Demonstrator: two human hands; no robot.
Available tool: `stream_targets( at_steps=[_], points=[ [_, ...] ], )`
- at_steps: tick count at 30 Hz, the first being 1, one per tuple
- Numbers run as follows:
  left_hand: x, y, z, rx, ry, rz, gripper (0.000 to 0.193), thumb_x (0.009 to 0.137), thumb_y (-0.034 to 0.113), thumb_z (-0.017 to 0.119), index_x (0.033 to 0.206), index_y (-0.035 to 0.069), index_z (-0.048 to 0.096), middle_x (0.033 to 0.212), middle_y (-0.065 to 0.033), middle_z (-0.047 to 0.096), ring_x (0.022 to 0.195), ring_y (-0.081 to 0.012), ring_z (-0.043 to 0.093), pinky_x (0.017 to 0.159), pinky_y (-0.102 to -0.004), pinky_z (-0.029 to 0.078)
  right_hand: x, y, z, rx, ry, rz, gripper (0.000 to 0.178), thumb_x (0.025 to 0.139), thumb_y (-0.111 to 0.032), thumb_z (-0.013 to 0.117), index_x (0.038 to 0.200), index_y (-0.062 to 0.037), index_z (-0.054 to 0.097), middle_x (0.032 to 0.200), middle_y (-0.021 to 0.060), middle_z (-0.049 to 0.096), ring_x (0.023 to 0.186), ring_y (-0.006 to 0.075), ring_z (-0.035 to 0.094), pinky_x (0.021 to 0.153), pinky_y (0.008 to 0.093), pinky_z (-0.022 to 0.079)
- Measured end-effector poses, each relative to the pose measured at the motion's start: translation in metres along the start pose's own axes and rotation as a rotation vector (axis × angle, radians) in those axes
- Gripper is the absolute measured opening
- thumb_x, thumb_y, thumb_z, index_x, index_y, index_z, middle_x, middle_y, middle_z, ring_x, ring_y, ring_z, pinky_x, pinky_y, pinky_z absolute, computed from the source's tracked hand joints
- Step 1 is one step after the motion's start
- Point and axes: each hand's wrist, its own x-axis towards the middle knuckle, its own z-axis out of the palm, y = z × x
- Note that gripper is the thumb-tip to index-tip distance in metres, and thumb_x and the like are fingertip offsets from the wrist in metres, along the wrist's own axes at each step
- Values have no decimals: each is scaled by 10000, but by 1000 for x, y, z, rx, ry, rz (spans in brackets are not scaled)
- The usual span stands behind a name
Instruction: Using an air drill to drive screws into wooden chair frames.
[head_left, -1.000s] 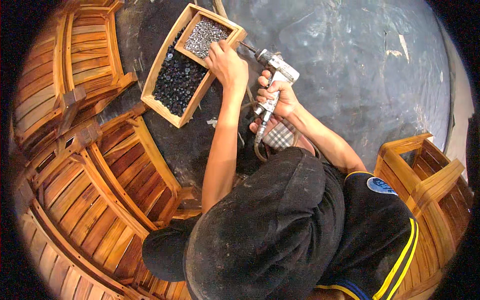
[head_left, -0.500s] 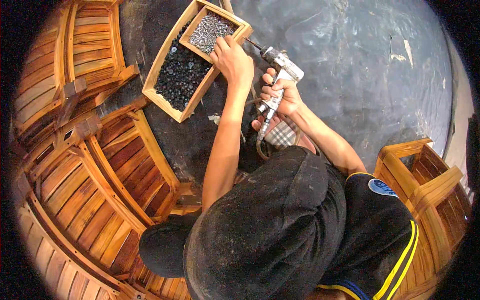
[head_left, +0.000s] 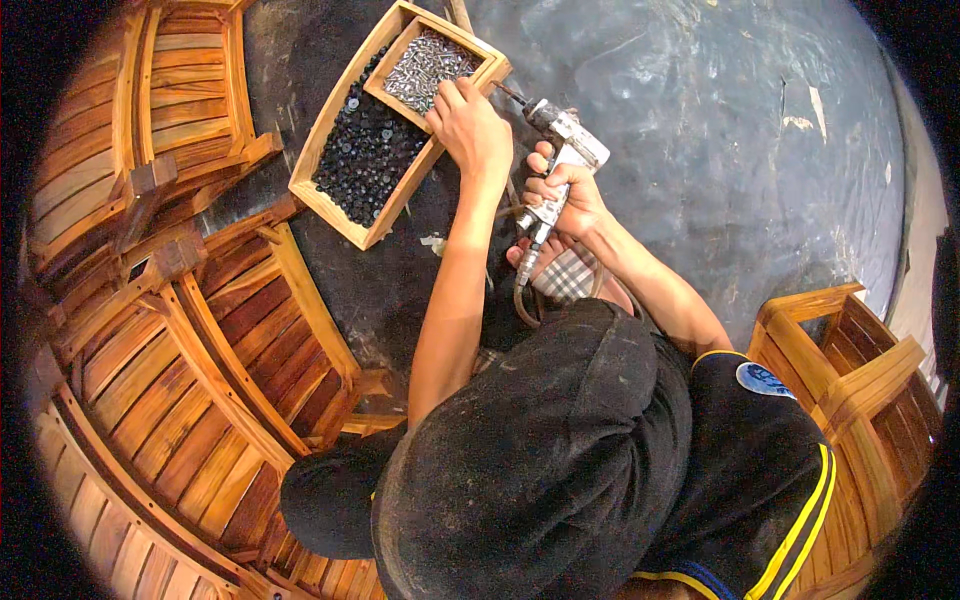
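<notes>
A two-part wooden box (head_left: 336,212) lies at the upper middle, with silver screws (head_left: 432,70) in its small inner compartment and black caps or washers (head_left: 368,152) in the larger part. My left hand (head_left: 472,132) is at the near right corner of the screw compartment. Its fingers are bent and drawn together over the rim; their tips are partly hidden, so what they pinch does not show. To its right, my right hand (head_left: 572,198) grips a white pistol-shaped air screwdriver (head_left: 578,148), its bit pointing up-left toward the box's corner. A hose (head_left: 522,305) runs from the handle.
Slatted wooden furniture (head_left: 180,400) crowds the left side, and another wooden piece (head_left: 850,390) stands at the right. A dark sheet (head_left: 720,150) covers the floor. Below my hands are a foot in a checked strap (head_left: 565,273) and a black-clothed head (head_left: 540,450).
The box, my hands and the screwdriver appear slightly farther right and lower in the picture. My left hand stays at the screw compartment, and my right hand keeps its grip.
</notes>
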Motion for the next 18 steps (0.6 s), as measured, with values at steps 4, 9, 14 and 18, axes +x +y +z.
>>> stream_targets(
  at_steps=[4,9,14,18],
  points=[
    [0,1,-4,-9,-26,-7,283,778,66,579,1036,-42,542,1015,-156,515,970,-310,526,855,-420,388,1,1,-1,-25,-28,7,393,677,73,547,1016,-123,577,855,37,573,512,137,422,604,330,421],
    [-2,1,-2,-3,-7,-13,263,792,58,554,1034,-44,539,1005,-155,511,965,-310,526,852,-420,387,1,0,-1,-28,-17,1,387,684,70,548,1019,-121,576,855,32,558,514,136,420,609,326,412],
    [-3,2,0,-15,34,-10,256,797,59,563,1032,-38,531,1018,-156,511,969,-310,523,857,-420,381,-1,-1,1,-41,-16,7,383,691,68,545,1023,-120,577,857,31,542,514,137,419,615,325,406],
    [-4,3,-1,-42,17,-32,272,803,54,564,1057,-32,525,1030,-160,511,978,-312,520,864,-421,373,1,-1,1,-29,-43,14,388,685,72,551,1017,-127,550,854,28,546,519,134,426,616,332,417]
  ],
)
